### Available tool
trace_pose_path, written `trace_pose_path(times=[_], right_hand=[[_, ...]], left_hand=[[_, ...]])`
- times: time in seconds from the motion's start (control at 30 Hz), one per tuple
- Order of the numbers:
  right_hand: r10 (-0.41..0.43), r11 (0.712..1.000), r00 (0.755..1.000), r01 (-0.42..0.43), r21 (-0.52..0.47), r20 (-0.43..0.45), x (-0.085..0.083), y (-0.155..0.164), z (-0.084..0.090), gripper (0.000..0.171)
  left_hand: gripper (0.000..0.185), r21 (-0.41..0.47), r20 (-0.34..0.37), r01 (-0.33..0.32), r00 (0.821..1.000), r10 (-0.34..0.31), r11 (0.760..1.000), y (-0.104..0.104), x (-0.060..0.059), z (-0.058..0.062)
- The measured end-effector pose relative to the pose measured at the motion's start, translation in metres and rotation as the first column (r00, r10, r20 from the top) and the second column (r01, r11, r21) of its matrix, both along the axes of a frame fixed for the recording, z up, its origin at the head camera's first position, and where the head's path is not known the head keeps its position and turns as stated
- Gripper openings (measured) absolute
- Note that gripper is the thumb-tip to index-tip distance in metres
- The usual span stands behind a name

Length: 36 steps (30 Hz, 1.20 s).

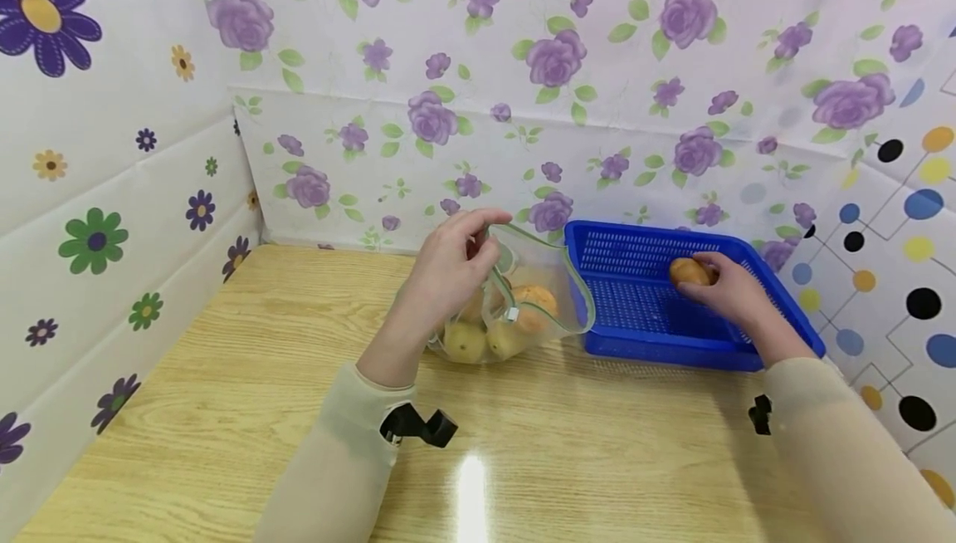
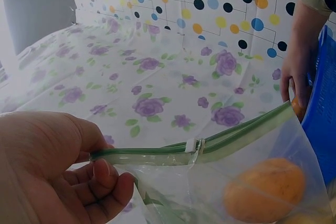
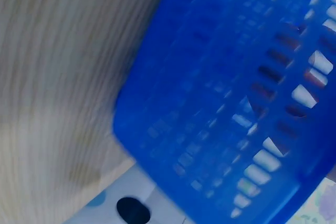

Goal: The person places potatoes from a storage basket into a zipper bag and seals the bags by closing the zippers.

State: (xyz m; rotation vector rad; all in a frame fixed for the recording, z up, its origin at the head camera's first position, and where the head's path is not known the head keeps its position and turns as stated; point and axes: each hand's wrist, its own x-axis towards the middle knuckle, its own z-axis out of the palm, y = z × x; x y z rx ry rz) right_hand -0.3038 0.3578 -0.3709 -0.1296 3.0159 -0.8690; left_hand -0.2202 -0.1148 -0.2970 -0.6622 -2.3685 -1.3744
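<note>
A clear zip bag (image 1: 523,302) with a green zipper strip (image 2: 210,148) stands on the wooden table (image 1: 261,377), holding several yellowish and orange fruits (image 2: 265,190). My left hand (image 1: 456,265) pinches the bag's top edge and holds it up. To the right sits a blue perforated basket (image 1: 635,310). My right hand (image 1: 728,286) is inside the basket, fingers curled round an orange-brown fruit (image 1: 687,271). The right wrist view is blurred and shows only the basket wall (image 3: 236,103).
Floral sheets line the back (image 1: 523,70) and left walls; a dotted sheet (image 1: 896,236) covers the right wall close behind the basket. Bare tabletop lies to the left and in front of the bag.
</note>
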Motion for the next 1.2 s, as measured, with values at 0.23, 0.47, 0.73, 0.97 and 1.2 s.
trace_pose_path(times=[0.23, 0.47, 0.73, 0.97, 1.2], right_hand=[[0.013, 0.995, 0.998, -0.019, -0.096, -0.067, 0.007, -0.032, 0.017, 0.089], [0.019, 0.970, 0.993, -0.046, -0.239, -0.115, 0.023, -0.072, 0.038, 0.090], [0.030, 0.920, 0.986, -0.093, -0.381, -0.166, 0.047, -0.113, 0.052, 0.086], [0.049, 0.857, 0.985, -0.127, -0.500, -0.167, 0.065, -0.136, 0.053, 0.081], [0.113, 0.803, 0.968, -0.221, -0.553, -0.222, 0.081, -0.159, 0.051, 0.075]], left_hand=[[0.040, 0.010, -0.007, -0.005, 1.000, 0.006, 1.000, 0.001, 0.001, -0.001], [0.039, 0.007, -0.004, 0.004, 1.000, -0.004, 1.000, 0.000, 0.001, -0.002], [0.039, 0.004, -0.017, 0.004, 1.000, -0.004, 1.000, 0.002, 0.001, -0.002], [0.039, 0.004, -0.010, 0.005, 1.000, -0.005, 1.000, 0.003, 0.002, -0.001], [0.039, -0.002, -0.022, -0.006, 1.000, 0.006, 1.000, 0.003, 0.002, -0.001]])
